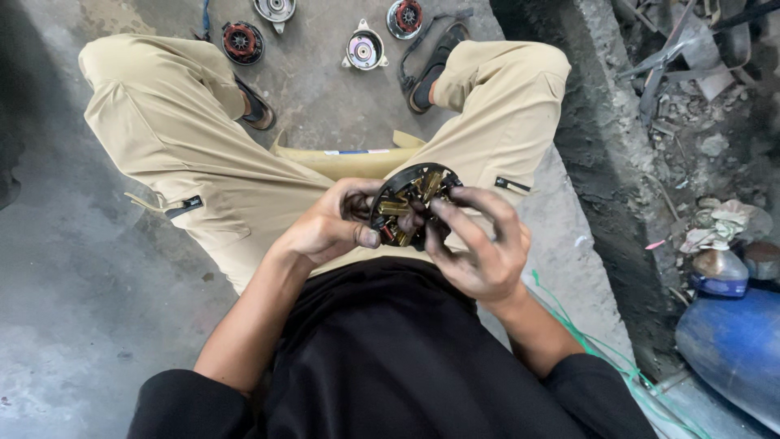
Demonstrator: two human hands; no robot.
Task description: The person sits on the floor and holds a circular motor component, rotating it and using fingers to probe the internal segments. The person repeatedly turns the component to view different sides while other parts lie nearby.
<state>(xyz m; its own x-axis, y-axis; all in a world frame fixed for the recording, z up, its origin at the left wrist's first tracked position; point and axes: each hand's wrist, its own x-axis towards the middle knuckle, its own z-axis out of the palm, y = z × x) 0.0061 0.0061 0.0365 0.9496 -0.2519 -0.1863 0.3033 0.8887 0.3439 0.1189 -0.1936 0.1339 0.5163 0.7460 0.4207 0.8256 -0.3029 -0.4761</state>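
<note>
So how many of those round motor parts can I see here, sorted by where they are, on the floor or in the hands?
Held in both hands: 1, a black round part with brass pieces, gripped by the left hand and right hand.
On the floor by the feet: 4, two with red windings and two silver ones.
Total: 5

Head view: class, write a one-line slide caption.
Both hands, left hand and right hand, hold a round black part with brass fittings above the lap.

A repair workshop: motor parts (363, 49) on concrete floor (65, 268).
</note>
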